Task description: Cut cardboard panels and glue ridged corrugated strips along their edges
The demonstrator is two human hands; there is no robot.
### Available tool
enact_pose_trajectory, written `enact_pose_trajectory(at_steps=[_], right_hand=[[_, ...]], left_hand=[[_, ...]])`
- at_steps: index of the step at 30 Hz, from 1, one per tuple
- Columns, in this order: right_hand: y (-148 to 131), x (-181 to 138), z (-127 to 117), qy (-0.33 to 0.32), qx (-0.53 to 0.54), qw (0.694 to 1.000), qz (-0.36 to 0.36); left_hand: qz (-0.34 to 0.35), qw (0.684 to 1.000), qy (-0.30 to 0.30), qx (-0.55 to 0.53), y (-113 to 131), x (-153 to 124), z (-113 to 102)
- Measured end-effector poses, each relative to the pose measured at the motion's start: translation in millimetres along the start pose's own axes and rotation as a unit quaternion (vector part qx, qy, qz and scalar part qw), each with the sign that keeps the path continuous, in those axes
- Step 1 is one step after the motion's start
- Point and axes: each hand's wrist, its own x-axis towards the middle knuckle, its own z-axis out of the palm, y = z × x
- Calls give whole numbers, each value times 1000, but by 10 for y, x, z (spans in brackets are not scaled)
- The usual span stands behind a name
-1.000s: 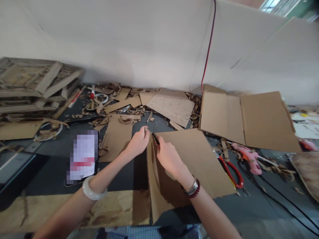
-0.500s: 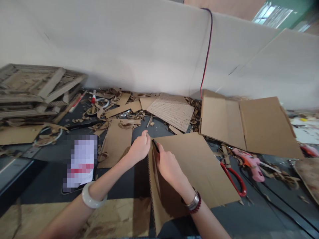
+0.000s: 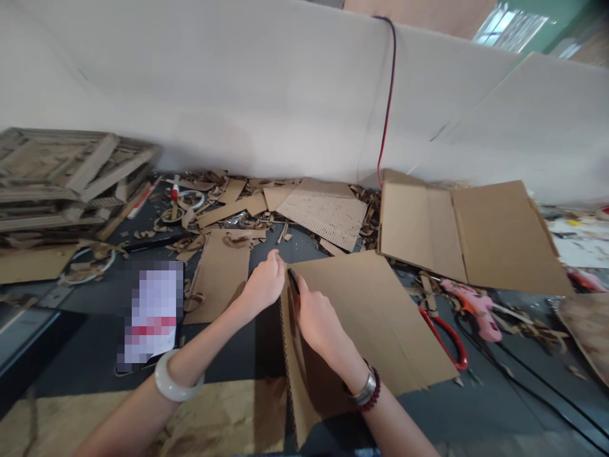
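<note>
A large brown cardboard sheet [image 3: 375, 304] lies in front of me, its left edge bent up along a lengthwise crease. My left hand [image 3: 264, 282] is closed at the far left corner of the sheet, thumb on top, pinching the edge. My right hand [image 3: 321, 320] grips a slim dark tool [image 3: 294, 280], whose tip rests by the crease near that same corner. Most of the tool is hidden in the fingers, so I cannot tell its kind. The right forearm passes over the sheet.
To the left lie a phone [image 3: 152, 317] and a stack of cardboard frames [image 3: 71, 178]. Cardboard scraps [image 3: 221, 273] and a corrugated piece [image 3: 326, 212] spread toward the wall. At right are red-handled scissors [image 3: 451, 339], a pink glue gun [image 3: 476, 308] with cable, and a folded cardboard panel [image 3: 509, 238].
The whole view has shifted slightly. Both hands keep nearly the same place at the sheet's corner, and the dark tool has barely moved.
</note>
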Motion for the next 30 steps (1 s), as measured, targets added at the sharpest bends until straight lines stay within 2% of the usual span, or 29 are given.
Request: enact_pose_trajectory(at_steps=[16,26,30], right_hand=[[114,-165,49,5,-2,1000,-11],[148,-240,99,5,-16,1000,-15],[152,-248,105,1,-21,1000,-10]], left_hand=[[-7,1000,-4,24,69,-15,-7],[-5,1000,-5,30,-61,-18,31],[-8,999,-5,33,-41,-12,33]])
